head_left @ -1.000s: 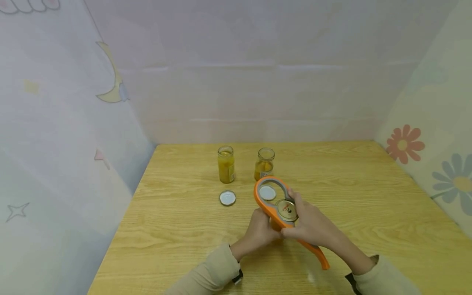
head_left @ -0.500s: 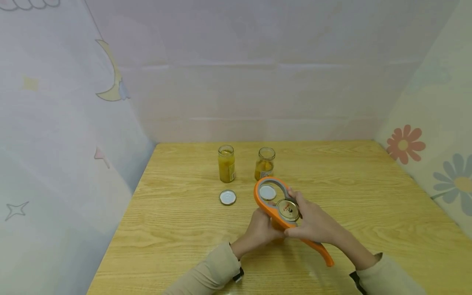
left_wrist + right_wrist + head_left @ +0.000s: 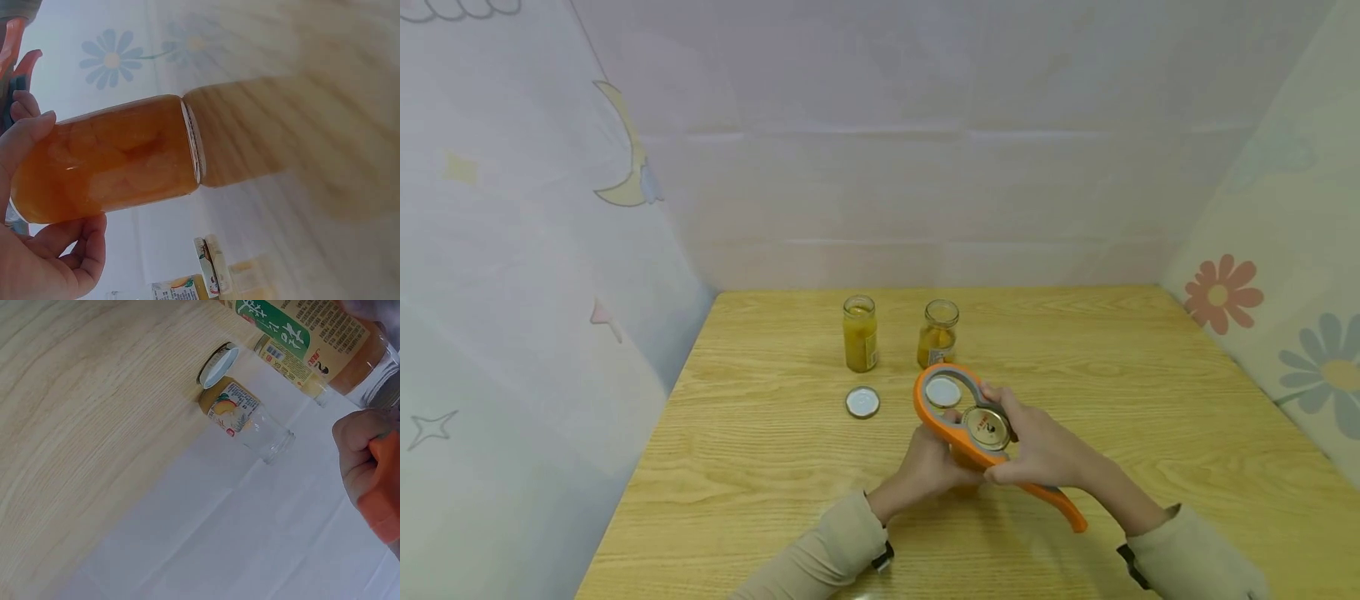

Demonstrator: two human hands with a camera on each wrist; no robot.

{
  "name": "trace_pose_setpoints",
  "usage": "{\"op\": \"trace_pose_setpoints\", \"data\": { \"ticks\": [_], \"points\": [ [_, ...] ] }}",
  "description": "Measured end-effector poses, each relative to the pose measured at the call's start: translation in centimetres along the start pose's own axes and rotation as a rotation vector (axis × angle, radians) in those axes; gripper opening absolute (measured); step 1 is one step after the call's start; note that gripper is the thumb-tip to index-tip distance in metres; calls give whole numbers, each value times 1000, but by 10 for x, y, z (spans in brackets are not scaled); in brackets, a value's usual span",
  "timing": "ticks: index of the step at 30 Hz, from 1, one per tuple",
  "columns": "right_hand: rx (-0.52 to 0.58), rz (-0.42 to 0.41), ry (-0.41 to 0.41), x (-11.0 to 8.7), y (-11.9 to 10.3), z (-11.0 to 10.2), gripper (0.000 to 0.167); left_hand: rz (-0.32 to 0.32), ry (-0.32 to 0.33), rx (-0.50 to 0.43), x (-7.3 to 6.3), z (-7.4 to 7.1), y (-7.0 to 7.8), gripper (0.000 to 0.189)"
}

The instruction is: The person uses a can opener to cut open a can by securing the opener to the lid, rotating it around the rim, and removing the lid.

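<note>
My left hand (image 3: 931,465) grips a glass jar of orange fruit (image 3: 119,156) around its sides, near the lidded end. The jar's gold lid (image 3: 987,428) sits inside the smaller ring of an orange and grey jar opener (image 3: 953,433). My right hand (image 3: 1047,450) holds the opener, fingers curled over the ring's far side and thumb on the near side. In the right wrist view the held jar's green and tan label (image 3: 294,331) shows at the top. The left wrist view shows the jar's base close to or on the wooden table (image 3: 737,483).
Behind my hands stand two open glass jars with yellow contents, a fuller jar (image 3: 861,340) on the left and a less full jar (image 3: 937,340) on the right. A loose lid (image 3: 862,402) lies white side up before the left one, another lid (image 3: 943,392) before the right one.
The opener's handle end has swung to the right and slightly away from me, with my right hand moving along. My left hand and its jar have stayed nearly in place.
</note>
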State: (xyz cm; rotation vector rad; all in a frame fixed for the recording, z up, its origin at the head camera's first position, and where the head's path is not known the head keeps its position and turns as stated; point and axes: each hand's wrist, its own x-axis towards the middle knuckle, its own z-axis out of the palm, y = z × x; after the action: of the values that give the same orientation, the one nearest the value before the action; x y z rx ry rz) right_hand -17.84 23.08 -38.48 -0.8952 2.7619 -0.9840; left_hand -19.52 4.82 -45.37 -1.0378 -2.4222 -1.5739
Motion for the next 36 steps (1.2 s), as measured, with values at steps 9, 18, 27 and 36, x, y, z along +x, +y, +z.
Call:
{"op": "trace_pose_setpoints", "data": {
  "ticks": [9,18,27,36],
  "points": [
    [49,-63,-77,2,5,-5,88,12,-74,-66,3,-4,-6,42],
    [51,-60,-102,3,6,-9,85,-9,-207,-34,9,-14,-4,50],
    [78,-90,-102,4,8,-8,85,-48,-274,-89,12,-17,-3,59],
    [119,-99,-124,4,8,-9,89,-73,-319,-58,15,-19,-5,64]
  ]
}}
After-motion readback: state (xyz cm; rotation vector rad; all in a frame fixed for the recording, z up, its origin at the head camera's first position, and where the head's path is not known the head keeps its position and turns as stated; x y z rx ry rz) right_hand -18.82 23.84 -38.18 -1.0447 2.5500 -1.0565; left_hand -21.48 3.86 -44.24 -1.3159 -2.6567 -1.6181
